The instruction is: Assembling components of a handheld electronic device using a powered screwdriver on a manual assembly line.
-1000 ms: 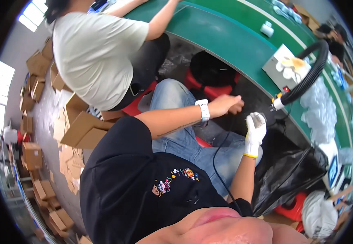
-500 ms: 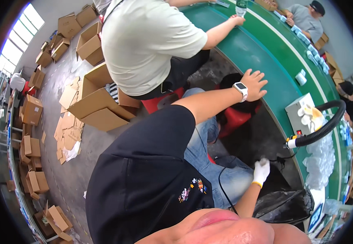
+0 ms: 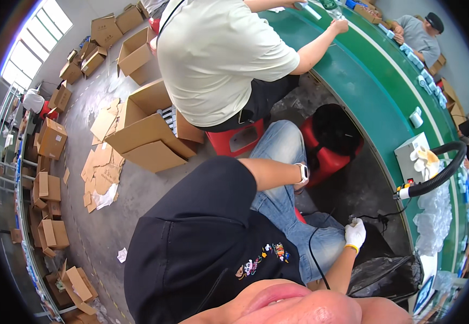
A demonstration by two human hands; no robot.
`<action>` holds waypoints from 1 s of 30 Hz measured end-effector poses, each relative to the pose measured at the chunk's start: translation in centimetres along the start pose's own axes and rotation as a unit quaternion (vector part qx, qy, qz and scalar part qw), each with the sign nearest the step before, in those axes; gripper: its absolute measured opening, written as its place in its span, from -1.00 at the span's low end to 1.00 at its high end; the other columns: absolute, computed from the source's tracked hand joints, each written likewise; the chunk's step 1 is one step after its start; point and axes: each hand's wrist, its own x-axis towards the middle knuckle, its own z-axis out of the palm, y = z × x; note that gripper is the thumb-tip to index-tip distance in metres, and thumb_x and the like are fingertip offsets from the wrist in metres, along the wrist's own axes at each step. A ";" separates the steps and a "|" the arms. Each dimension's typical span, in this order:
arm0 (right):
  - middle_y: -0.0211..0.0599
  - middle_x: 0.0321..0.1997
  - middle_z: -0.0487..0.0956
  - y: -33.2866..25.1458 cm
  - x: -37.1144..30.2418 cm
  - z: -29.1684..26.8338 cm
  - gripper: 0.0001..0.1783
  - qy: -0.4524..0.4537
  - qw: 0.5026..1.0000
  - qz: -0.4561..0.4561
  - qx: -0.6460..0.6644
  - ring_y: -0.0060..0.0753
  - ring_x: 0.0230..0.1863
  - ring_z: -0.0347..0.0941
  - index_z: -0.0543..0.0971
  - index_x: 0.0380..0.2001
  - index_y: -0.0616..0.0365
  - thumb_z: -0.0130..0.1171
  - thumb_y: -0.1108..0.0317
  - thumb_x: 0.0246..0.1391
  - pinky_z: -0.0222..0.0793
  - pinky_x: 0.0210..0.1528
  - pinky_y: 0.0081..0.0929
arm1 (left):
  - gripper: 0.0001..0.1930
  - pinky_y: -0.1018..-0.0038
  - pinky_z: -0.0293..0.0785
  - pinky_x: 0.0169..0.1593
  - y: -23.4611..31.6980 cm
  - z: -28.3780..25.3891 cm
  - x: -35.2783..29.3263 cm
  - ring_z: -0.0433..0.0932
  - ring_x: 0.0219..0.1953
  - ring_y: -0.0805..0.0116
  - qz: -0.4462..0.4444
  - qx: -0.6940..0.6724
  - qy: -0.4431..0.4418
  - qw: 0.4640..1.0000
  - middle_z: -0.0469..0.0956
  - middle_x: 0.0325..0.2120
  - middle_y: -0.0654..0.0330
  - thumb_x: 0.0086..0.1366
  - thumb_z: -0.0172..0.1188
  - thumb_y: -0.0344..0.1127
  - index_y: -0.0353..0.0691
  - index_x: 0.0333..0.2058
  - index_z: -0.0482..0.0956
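Right hand: the gloved right hand point(image 3: 355, 233) is held beside the right knee, its fingers closed, seemingly pinching a small greyish piece.
Small greyish piece point(image 3: 351, 219): it is seen at the far edge of the glove; its shape and long axis are too small to be told.
Left hand: the bare left hand point(image 3: 300, 187), below a white watch point(image 3: 303, 173), is mostly hidden by the leg; whether it is spread or closed cannot be told.
Nearer hand: the piece is touched by the right hand; the left is set well apart, to the left and farther forward.
Hose nozzle point(image 3: 402, 193): it is placed forward and to the right of the piece, not touching, its long axis pointed roughly left.
Black cord point(image 3: 383, 217): it is stretched between glove and nozzle.
Green tabletop point(image 3: 377, 119): a grey box point(image 3: 411, 150) is carried on it.
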 end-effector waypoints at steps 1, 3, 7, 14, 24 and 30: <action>-0.21 -0.18 0.74 0.6 -0.4 -0.2 -0.63 0.006 1.000 0.007 -0.012 -0.25 -0.10 0.69 0.63 -0.09 0.14 0.34 0.47 -0.05 0.52 0.07 -0.37 | -0.70 0.02 0.44 0.11 1.8 3.3 0.1 0.53 0.06 0.11 -0.057 0.157 0.007 0.986 0.59 -0.11 0.10 0.18 0.30 -0.22 -0.05 -0.09 0.65; -0.21 -0.17 0.74 2.0 -0.9 0.2 -0.63 0.033 0.999 0.027 -0.010 -0.21 -0.10 0.69 0.63 -0.08 0.12 0.33 0.45 -0.04 0.52 0.07 -0.34 | -0.79 0.08 0.51 0.01 4.7 6.6 1.4 0.58 -0.04 0.13 -0.154 0.459 0.016 0.875 0.62 -0.20 0.10 0.24 0.25 -0.20 -0.06 -0.17 0.69; -0.20 -0.17 0.74 2.7 -1.8 -0.3 -0.57 0.056 0.997 0.051 -0.002 -0.20 -0.09 0.69 0.61 -0.02 0.12 0.35 0.41 -0.03 0.53 0.07 -0.32 | -0.81 0.13 0.60 -0.08 5.0 1.7 -1.3 0.64 -0.11 0.13 -0.173 0.625 -0.115 0.753 0.67 -0.25 0.12 0.28 0.21 -0.18 -0.03 -0.22 0.74; -0.22 -0.17 0.73 4.6 -1.9 0.1 -0.57 0.103 0.993 0.055 0.027 -0.21 -0.11 0.69 0.60 -0.01 0.13 0.35 0.37 -0.01 0.53 0.06 -0.31 | -0.74 0.09 0.64 -0.04 2.7 -12.2 3.9 0.66 -0.02 0.10 0.112 0.149 -0.517 0.835 0.72 -0.12 0.16 0.20 0.27 -0.17 0.07 -0.13 0.78; -0.21 -0.06 0.74 3.6 -2.2 -0.8 -0.55 0.136 0.989 0.030 0.059 -0.23 -0.03 0.69 0.61 0.03 0.14 0.33 0.33 0.02 0.52 0.11 -0.33 | -0.61 0.05 0.37 0.19 2.7 -11.8 4.7 0.55 0.21 0.17 0.138 0.134 -0.553 0.811 0.66 0.07 0.21 0.40 -0.01 -0.07 0.11 0.06 0.70; -0.22 -0.07 0.73 3.6 -3.0 -1.5 -0.57 0.137 0.987 0.046 0.065 -0.28 -0.05 0.69 0.61 0.01 0.13 0.33 0.34 0.01 0.52 0.11 -0.35 | -0.71 0.03 0.50 -0.07 3.4 -14.3 5.2 0.64 0.06 0.19 0.164 0.077 -0.497 0.849 0.72 -0.06 0.24 0.22 0.17 -0.17 0.15 -0.13 0.78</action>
